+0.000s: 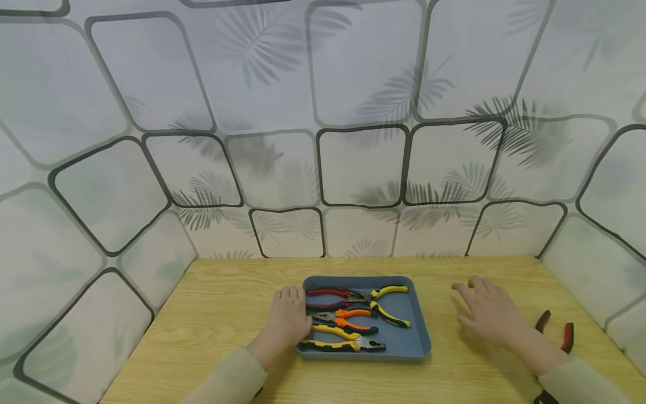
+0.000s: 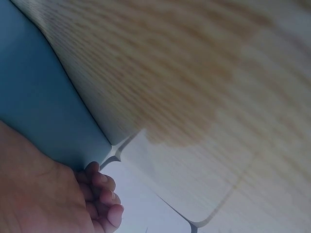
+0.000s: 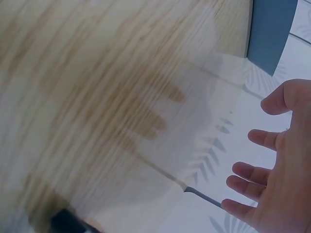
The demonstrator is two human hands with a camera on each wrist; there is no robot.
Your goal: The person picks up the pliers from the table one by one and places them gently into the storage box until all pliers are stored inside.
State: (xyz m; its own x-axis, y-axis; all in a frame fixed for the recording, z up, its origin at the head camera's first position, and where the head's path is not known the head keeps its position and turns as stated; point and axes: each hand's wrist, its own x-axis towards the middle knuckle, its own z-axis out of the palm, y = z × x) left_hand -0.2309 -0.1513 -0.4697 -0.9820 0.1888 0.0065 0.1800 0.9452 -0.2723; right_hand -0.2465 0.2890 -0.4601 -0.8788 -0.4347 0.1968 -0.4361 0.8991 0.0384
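Pliers are being gathered into a blue tray (image 1: pixel 416 314) that sits near the front edge of the wooden table (image 1: pixel 212 314), about midway along it. Four pairs are already laid in the tray: a red pair (image 1: pixel 328 293) at the back left, a yellow pair (image 1: pixel 388 306) at the back right, an orange pair (image 1: pixel 350 318) in the middle, and a yellow-and-black pair (image 1: pixel 343 343) along the front rim. One red-and-black pair (image 1: pixel 555 331) is left on the table near the right edge, well apart from the tray, so the work is judged mostly done.

The left hand (image 1: pixel 287 322) is rested against the tray's left rim, fingers curled over the edge, apparently steadying it; a firm grip cannot be confirmed. The right hand (image 1: pixel 492 314) is held flat and released above the table, fingers spread, nothing grasped, between the tray and the loose pair.

The table is of pale, grained wood. It is enclosed on three sides by white walls (image 1: pixel 353 140) printed with dark rounded frames and grey palm leaves.
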